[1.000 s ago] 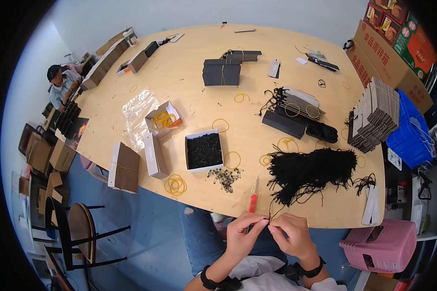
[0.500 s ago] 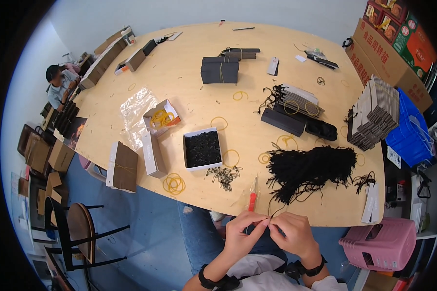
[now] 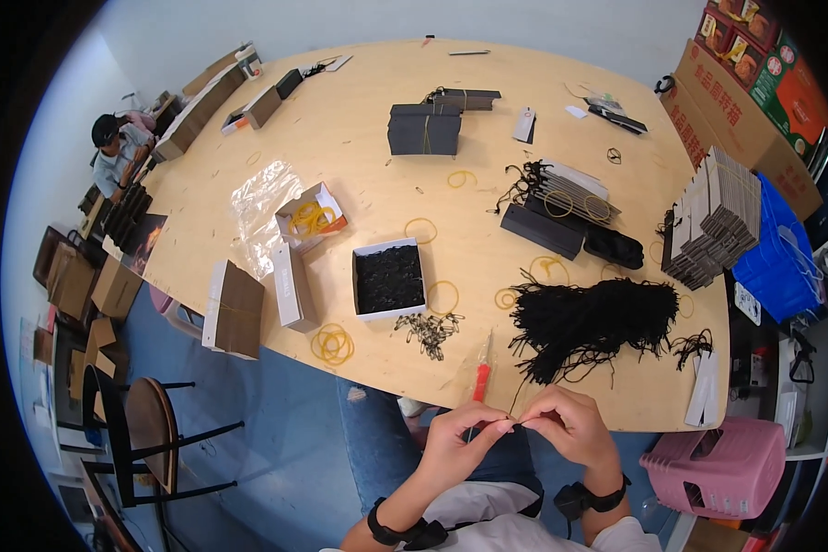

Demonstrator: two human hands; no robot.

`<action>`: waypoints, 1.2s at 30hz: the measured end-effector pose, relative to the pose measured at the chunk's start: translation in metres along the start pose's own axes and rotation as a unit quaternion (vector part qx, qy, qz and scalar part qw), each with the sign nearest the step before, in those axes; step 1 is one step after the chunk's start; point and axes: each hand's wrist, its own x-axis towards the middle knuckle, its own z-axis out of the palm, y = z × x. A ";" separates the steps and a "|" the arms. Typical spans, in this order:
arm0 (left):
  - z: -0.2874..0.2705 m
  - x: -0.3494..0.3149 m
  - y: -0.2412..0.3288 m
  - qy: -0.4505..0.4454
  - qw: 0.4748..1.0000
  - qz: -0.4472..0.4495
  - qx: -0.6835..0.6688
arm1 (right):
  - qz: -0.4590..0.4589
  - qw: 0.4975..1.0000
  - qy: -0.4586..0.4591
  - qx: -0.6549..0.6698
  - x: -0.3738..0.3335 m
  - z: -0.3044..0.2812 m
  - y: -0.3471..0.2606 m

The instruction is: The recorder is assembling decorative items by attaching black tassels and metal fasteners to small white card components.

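Observation:
My left hand [image 3: 463, 440] and my right hand [image 3: 569, 426] meet fingertip to fingertip just off the table's near edge. Both pinch a thin black cord [image 3: 519, 394], which runs up toward the pile of black cords [image 3: 598, 320] on the table. Whether anything small sits on the cord between the fingers is too fine to make out. A red-handled pointed tool [image 3: 481, 379] lies beside my left hand. Farther left are a heap of small metal clips [image 3: 427, 335] and a white box [image 3: 389, 314] filled with small black pieces.
Yellow rubber bands [image 3: 332, 344] lie about the table [image 3: 340, 184]. Stacks of grey tags [image 3: 714, 213] stand at the right, near a blue basket [image 3: 778, 267]. A pink stool [image 3: 714, 467] is below the right edge. Another person [image 3: 120, 152] sits at the far left.
My right hand has shifted slightly right and up, its fingers more bent at the fingertips. My left hand keeps its pinch. The whole view has moved slightly.

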 end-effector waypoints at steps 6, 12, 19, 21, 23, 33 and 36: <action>-0.005 0.003 0.022 -0.038 0.992 0.002 0.119 | -0.052 0.991 -0.081 -0.091 0.010 -0.008 -0.005; -0.013 0.009 0.021 -0.117 0.988 -0.042 0.092 | -0.057 0.990 -0.102 -0.077 0.009 -0.009 -0.003; -0.019 0.011 0.009 -0.225 0.968 -0.077 -0.078 | -0.004 0.993 -0.108 0.049 -0.004 -0.004 0.004; -0.021 0.011 0.011 -0.241 0.964 -0.076 -0.078 | 0.002 0.992 -0.102 0.072 -0.005 -0.004 0.002; -0.023 0.013 0.020 -0.280 0.949 -0.119 -0.083 | 0.002 0.991 -0.107 0.085 -0.004 -0.004 -0.001; -0.017 0.017 0.047 -0.274 0.954 -0.017 0.123 | -0.030 0.990 -0.137 0.027 -0.002 -0.008 0.000; -0.004 0.013 0.056 -0.198 0.949 0.144 0.198 | -0.095 0.994 -0.058 0.023 -0.010 0.001 0.002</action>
